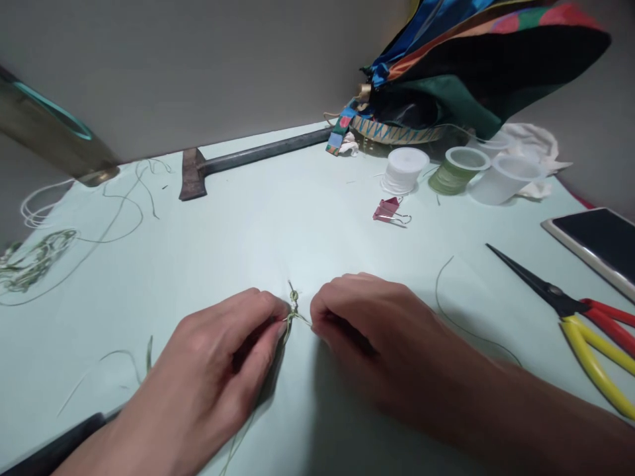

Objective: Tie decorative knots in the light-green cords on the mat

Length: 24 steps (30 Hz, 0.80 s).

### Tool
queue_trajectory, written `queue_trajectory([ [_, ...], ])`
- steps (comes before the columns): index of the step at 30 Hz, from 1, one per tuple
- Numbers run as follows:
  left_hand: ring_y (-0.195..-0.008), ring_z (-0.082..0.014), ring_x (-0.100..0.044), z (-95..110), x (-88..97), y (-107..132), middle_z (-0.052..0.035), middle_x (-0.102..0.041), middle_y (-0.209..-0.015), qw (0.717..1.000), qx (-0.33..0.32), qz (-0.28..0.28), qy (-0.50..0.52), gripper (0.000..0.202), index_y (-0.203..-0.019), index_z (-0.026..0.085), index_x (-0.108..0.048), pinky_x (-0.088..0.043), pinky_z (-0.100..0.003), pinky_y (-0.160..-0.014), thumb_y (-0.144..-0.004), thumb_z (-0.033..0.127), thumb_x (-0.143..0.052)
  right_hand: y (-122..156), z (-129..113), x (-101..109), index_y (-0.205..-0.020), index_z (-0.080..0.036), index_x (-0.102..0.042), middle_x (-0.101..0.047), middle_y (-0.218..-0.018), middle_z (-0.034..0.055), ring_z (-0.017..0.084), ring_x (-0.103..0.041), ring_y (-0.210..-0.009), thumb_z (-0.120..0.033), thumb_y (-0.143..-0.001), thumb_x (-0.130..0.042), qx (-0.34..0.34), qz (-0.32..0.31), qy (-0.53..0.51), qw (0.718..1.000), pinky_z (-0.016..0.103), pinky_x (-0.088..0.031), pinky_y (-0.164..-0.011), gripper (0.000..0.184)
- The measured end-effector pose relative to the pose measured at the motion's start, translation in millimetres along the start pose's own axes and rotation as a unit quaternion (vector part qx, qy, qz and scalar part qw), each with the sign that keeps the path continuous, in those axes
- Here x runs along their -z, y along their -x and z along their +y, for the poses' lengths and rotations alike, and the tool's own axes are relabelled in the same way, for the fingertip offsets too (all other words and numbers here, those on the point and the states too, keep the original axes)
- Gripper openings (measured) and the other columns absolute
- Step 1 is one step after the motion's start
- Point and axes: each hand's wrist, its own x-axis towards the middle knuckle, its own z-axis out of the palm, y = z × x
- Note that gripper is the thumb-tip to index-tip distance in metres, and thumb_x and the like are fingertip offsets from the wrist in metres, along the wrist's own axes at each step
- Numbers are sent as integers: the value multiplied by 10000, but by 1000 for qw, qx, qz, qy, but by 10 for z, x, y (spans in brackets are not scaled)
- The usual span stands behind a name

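Head view: the left hand (218,370) and the right hand (367,324) rest close together on the pale green table (297,225), at its near side. Between them is a knotted green cord (294,307) — each hand pinches one end of it, thumb and forefinger pressed together, the other fingers curled in. To the right, well apart, lie scissors (585,324) with red and yellow handles. Farther back are a pink binder clip (389,210), a white thread spool (405,170) and a green thread spool (456,170) — and a hammer (238,162) at far left.
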Motion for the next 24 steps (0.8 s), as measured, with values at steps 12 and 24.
queue_trajectory([
  [12,-601,-154,-647,-64,-27,89,51,-710,-785,1000,15,-5,-11,162,-1026,337,-619,-505,-283,-529,-1080,341,-467,-4,-63,7,-719,-246,-387,-574,-644,1,153,-467,-574,-104,-971,-439,65,11,62,996,328,-423,-603,294],
  [24,-738,-192,-755,-38,24,90,69,-790,-900,997,5,-12,-83,158,-1048,388,-548,-547,-283,-536,-1092,364,-397,38,5,-18,-787,-258,-308,-539,-699,-14,150,-401,-591,22,-680,-555,77,-15,80,994,346,-340,-586,388],
])
